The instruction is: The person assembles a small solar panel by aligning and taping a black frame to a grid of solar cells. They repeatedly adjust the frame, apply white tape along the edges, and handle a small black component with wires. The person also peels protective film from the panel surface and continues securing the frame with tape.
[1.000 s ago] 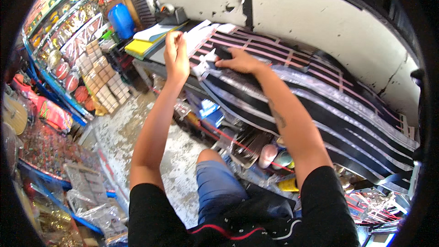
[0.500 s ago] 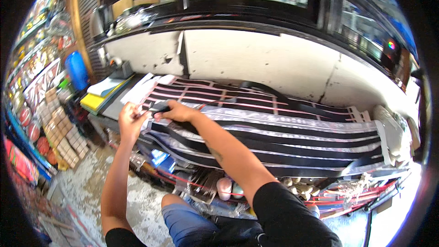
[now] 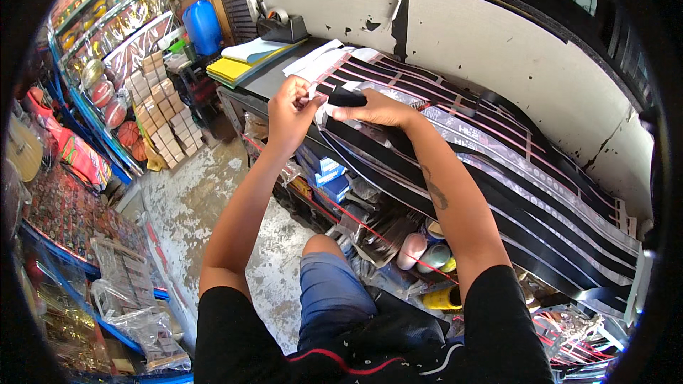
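A long sheet of printed, black-striped material point(image 3: 523, 162) covers most of the bench, its white end at the left. My left hand point(image 3: 290, 115) is closed in a pinch on a small white strip end point(image 3: 329, 109) at the sheet's left edge. Close beside it, my right hand point(image 3: 380, 109) grips a black strip point(image 3: 346, 97) between thumb and fingers, with its end standing up off the sheet. The two thumbs nearly meet. Exactly where the strip joins the white piece is hidden by my fingers.
Yellow pads and papers point(image 3: 245, 64) lie at the bench's left end, beside a black tape dispenser point(image 3: 283, 27). A blue barrel point(image 3: 203, 27) and stacked small boxes point(image 3: 165, 110) stand to the left. Under the bench are packed goods and a yellow roll point(image 3: 441, 299).
My view has swung left and down, so bench and hands sit higher and farther right in the picture. Both hands stay together at the sheet's left end, still gripping.
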The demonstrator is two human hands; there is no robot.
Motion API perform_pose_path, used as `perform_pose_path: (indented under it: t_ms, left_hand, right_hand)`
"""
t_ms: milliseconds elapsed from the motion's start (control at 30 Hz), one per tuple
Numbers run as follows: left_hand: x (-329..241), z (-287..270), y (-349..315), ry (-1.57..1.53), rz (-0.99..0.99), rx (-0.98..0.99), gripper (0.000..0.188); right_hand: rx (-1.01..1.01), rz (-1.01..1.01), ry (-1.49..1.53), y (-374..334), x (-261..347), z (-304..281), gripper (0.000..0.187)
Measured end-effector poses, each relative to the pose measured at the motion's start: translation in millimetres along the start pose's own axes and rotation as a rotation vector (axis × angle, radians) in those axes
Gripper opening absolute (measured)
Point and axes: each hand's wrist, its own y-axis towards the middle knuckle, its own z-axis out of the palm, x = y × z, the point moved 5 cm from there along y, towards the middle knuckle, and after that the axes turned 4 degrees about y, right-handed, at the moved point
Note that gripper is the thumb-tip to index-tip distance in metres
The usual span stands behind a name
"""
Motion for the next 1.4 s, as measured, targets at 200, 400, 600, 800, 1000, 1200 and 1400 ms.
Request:
perform_pose_path:
  t_ms: [200, 400, 600, 800, 1000, 1200, 1400]
  left_hand:
    - [-10.1, 1.3, -12.8, 0.047, 0.038, -0.056, 0.025]
    - [-16.6, -30.8, -35.8, -0.058, 0.018, -0.197, 0.025]
    - [-19.5, -46.7, -29.3, -0.029, 0.077, -0.277, 0.023]
    - [9.3, -9.7, -11.5, -0.076, 0.012, -0.239, 0.024]
    - [6.4, -13.4, -5.9, -0.126, 0.088, -0.288, 0.025]
    - [13.5, -60.5, -40.8, -0.11, 0.076, -0.402, 0.028]
    - [28.4, -124.4, -77.8, -0.13, -0.117, -0.552, 0.016]
  right_hand:
    - [-0.013, 0.278, -0.078, 3.4, -14.7, -3.0, 0.05]
    - [-0.035, 0.313, -0.236, -4.6, -19.2, -9.0, 0.068]
    - [0.104, 0.21, -0.006, 0.2, 0.0, 0.3, 0.038]
    - [0.122, 0.065, -0.079, 2.4, 12.8, 21.9, 0.063]
    - [0.196, 0.139, 0.083, 1.9, 1.5, 24.3, 0.054]
    - [0.183, 0.23, 0.014, -4.8, 1.5, 12.0, 0.049]
    - [0.169, 0.268, -0.162, 0.1, -1.3, -0.4, 0.047]
